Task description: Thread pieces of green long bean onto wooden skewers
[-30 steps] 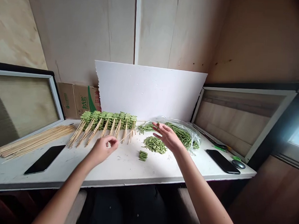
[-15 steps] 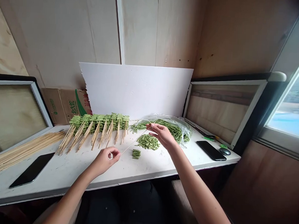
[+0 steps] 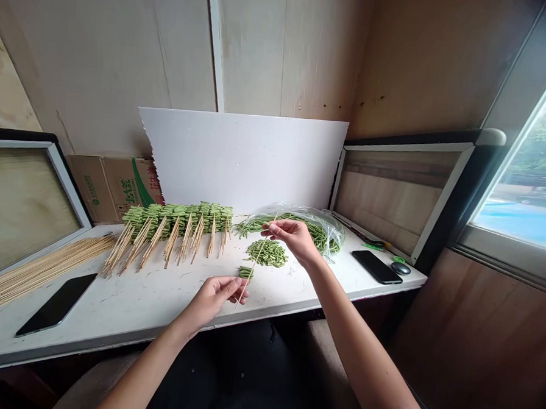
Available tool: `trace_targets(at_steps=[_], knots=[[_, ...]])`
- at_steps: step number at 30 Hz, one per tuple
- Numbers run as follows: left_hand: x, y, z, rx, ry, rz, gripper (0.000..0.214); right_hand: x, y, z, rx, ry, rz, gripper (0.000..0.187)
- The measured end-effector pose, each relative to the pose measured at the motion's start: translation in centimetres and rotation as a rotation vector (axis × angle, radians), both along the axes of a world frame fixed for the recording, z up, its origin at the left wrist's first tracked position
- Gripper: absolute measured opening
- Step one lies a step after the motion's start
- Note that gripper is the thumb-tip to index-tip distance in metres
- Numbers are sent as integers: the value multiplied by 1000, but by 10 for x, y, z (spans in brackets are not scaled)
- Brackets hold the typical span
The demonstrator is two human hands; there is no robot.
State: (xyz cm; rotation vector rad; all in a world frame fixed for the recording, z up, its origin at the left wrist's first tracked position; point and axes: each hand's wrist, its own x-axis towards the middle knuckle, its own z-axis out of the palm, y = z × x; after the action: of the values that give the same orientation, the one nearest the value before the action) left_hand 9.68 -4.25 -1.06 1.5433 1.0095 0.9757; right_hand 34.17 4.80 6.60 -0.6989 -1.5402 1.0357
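**Q:** Left hand (image 3: 216, 294): closed on what?

**A:** Pinched, thumb against fingertips, on the lower end of one bamboo skewer (image 3: 255, 261). Right hand (image 3: 294, 239) pinched on the same skewer nearer its upper tip. Held slanted in the air above the counter (image 3: 148, 311), close to the small stack of cut bean pieces (image 3: 245, 271) and, as far as can be told, clear of it. Two-point grip probably for steadiness of a thin, springy stick.

**Q:** Placement of the rest?

**A:** Loose bean pieces (image 3: 267, 253) just beyond the stack, below the right hand, likely for short reach. Clear bag of long beans (image 3: 320, 231) behind them. Loaded skewers (image 3: 176, 221) in a row at the back left, green ends toward the white board (image 3: 243, 160), bare handles fanned to the front. Bare skewers (image 3: 41, 270) bundled at the far left, well apart from the beans. One dark phone (image 3: 57, 304) at the left and another phone (image 3: 376, 267) at the right, both out toward the edges
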Motion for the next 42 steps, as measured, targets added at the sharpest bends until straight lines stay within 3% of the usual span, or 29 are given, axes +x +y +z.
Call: trace_targets(at_steps=[11, 16, 21, 26, 34, 40, 42], knots=[[5, 0, 2, -47, -12, -41, 40, 3, 9, -5, 49, -90, 85, 34], [-13, 17, -2, 8, 56, 28, 39, 12, 15, 2, 100, -26, -52, 31], [-30, 28, 6, 113, 147, 115, 38, 27, 25, 8, 21, 114, -159, 43], [-36, 30, 17, 235, 276, 184, 36, 30, 31, 9, -71, 167, -40, 40], [-48, 24, 18, 325, 311, 227, 33, 23, 19, 11, -134, 265, 115, 41], [-52, 20, 23, 378, 333, 230, 34, 20, 15, 11, -168, 379, -69, 36], [-54, 20, 23, 391, 335, 228, 33, 20, 17, 9, -180, 389, -49, 34]])
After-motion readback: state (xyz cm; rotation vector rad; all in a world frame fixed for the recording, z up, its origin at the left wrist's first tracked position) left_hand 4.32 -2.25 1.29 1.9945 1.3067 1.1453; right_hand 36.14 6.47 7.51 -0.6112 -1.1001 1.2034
